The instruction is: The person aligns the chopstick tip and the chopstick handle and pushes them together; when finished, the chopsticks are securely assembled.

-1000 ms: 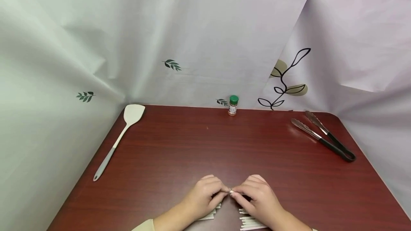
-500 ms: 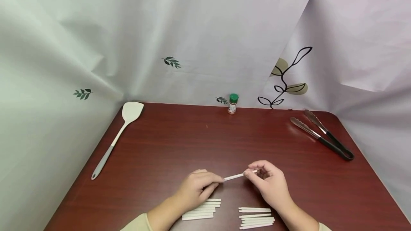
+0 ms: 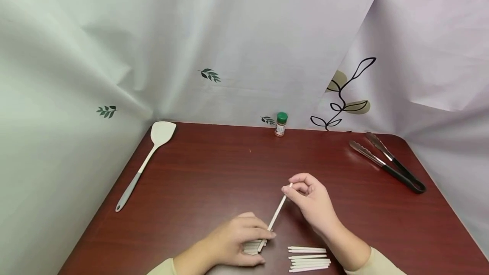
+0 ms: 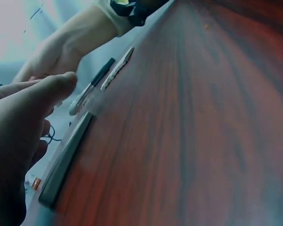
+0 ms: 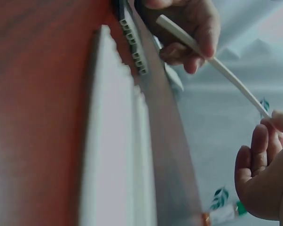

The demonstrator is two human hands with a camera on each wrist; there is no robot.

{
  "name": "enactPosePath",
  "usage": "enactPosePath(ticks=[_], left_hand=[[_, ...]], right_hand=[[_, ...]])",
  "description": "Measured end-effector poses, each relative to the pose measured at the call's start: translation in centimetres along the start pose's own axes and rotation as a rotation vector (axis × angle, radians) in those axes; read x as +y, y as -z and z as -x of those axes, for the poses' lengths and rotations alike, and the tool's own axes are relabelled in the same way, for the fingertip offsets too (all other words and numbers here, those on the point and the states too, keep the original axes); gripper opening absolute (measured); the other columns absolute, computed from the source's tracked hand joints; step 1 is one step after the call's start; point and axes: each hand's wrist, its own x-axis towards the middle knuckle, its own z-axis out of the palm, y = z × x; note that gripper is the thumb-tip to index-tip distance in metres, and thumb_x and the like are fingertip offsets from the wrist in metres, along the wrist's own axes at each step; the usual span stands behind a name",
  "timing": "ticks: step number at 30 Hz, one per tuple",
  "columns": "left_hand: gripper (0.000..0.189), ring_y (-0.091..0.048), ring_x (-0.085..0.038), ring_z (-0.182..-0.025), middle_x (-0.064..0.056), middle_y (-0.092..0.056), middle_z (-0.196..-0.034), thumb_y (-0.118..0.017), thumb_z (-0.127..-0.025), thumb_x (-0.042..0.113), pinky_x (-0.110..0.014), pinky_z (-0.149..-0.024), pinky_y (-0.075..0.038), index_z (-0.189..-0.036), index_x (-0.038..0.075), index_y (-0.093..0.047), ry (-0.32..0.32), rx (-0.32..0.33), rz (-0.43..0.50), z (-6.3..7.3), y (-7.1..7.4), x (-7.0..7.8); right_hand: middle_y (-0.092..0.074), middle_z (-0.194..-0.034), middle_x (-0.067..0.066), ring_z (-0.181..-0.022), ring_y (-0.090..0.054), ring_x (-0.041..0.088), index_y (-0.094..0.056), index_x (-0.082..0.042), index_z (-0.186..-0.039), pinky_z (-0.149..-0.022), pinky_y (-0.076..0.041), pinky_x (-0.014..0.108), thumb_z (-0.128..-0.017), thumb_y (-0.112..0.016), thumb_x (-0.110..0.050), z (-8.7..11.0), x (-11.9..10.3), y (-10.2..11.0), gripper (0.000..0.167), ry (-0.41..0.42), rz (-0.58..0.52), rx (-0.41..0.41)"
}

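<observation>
Currently, the right hand (image 3: pixel 315 207) pinches one end of a white stick (image 3: pixel 278 212), which slants down from 1 o'clock to 7 o'clock. At its lower end, the left hand (image 3: pixel 238 239) has thumb and fingers spread apart; whether they touch the stick I cannot tell. Around the held stick, a left pile (image 3: pixel 251 247) lies at 7 o'clock, a right pile (image 3: pixel 310 261) at 5, tongs (image 3: pixel 401 178) at 2, a spice bottle (image 3: pixel 280 125) at 12.
</observation>
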Motion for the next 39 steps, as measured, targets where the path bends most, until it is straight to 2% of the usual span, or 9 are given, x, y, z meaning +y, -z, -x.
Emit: enactPosePath(ticks=[6,9,13,18,22,26,29,32,39], left_hand=[[0.056,-0.066,-0.009,-0.106,0.001,-0.074,-0.125,-0.093,-0.079,0.020,-0.022,-0.096,-0.051,-0.131,0.008,-0.075,0.025,0.074,-0.014,1.6,0.9,-1.0],[0.055,-0.068,-0.011,-0.105,0.000,-0.074,-0.124,-0.091,-0.077,0.014,-0.025,-0.095,-0.052,-0.129,0.006,-0.075,0.094,0.121,-0.010,2.4,1.7,-1.9],[0.056,-0.068,-0.013,-0.108,0.001,-0.073,-0.126,-0.092,-0.077,0.013,-0.028,-0.095,-0.052,-0.130,0.008,-0.075,0.224,0.140,0.000,3.5,3.0,-3.3],[0.058,-0.066,-0.015,-0.112,0.005,-0.071,-0.127,-0.094,-0.077,0.022,-0.038,-0.097,-0.053,-0.132,0.015,-0.075,0.352,0.090,-0.102,4.9,4.9,-5.2],[0.059,-0.064,-0.018,-0.120,0.004,-0.069,-0.132,-0.097,-0.076,0.031,-0.049,-0.099,-0.050,-0.130,0.022,-0.077,0.439,0.039,-0.176,5.9,6.0,-6.2],[0.059,-0.061,-0.022,-0.127,0.001,-0.067,-0.137,-0.097,-0.075,0.037,-0.053,-0.099,-0.044,-0.129,0.026,-0.077,0.519,0.025,-0.190,6.5,6.7,-6.6],[0.058,-0.060,-0.024,-0.128,-0.001,-0.067,-0.138,-0.096,-0.074,0.040,-0.055,-0.097,-0.040,-0.128,0.027,-0.078,0.557,0.025,-0.205,6.7,6.9,-6.6],[0.059,-0.058,-0.025,-0.128,-0.003,-0.067,-0.138,-0.097,-0.072,0.043,-0.057,-0.096,-0.037,-0.126,0.028,-0.078,0.585,0.018,-0.214,6.9,7.3,-6.6],[0.058,-0.053,-0.031,-0.136,0.000,-0.063,-0.146,-0.096,-0.073,0.049,-0.064,-0.101,-0.035,-0.124,0.031,-0.077,0.670,-0.069,-0.213,7.2,8.4,-6.7]], right_hand=[[-0.074,-0.081,0.007,-0.071,-0.063,0.012,-0.065,-0.002,-0.112,-0.062,-0.046,0.023,-0.094,-0.081,-0.007,-2.6,-0.8,-2.4,0.024,0.108,0.145,-0.090],[-0.074,-0.086,0.005,-0.073,-0.062,0.014,-0.061,-0.005,-0.123,-0.064,-0.048,0.023,-0.096,-0.080,-0.012,-3.9,-0.9,-3.8,0.033,0.119,0.210,-0.144],[-0.072,-0.097,0.001,-0.082,-0.065,0.018,-0.055,-0.010,-0.135,-0.072,-0.054,0.027,-0.093,-0.083,-0.016,-5.8,-0.7,-5.5,0.051,0.150,0.315,-0.198],[-0.069,-0.108,0.007,-0.097,-0.064,0.026,-0.055,-0.006,-0.138,-0.083,-0.056,0.036,-0.088,-0.086,-0.014,-8.7,0.3,-7.7,0.060,0.183,0.365,-0.220],[-0.067,-0.118,0.009,-0.110,-0.060,0.031,-0.057,-0.005,-0.139,-0.094,-0.050,0.047,-0.086,-0.086,-0.027,-10.7,1.1,-9.7,0.065,0.137,0.489,-0.256],[-0.065,-0.132,0.010,-0.126,-0.051,0.037,-0.061,-0.012,-0.138,-0.102,-0.040,0.059,-0.086,-0.080,-0.043,-12.4,1.1,-11.7,0.064,0.033,0.607,-0.293],[-0.061,-0.142,0.011,-0.138,-0.044,0.040,-0.063,-0.015,-0.135,-0.108,-0.032,0.062,-0.086,-0.075,-0.044,-13.4,1.5,-12.9,0.058,-0.012,0.656,-0.303],[-0.054,-0.150,0.011,-0.148,-0.036,0.039,-0.064,-0.017,-0.132,-0.115,-0.025,0.062,-0.084,-0.075,-0.042,-14.1,2.3,-13.8,0.055,0.000,0.731,-0.327],[-0.033,-0.168,0.013,-0.160,-0.013,0.042,-0.063,-0.021,-0.133,-0.123,-0.008,0.066,-0.083,-0.080,-0.045,-14.4,3.1,-14.7,0.058,0.033,0.864,-0.409]])
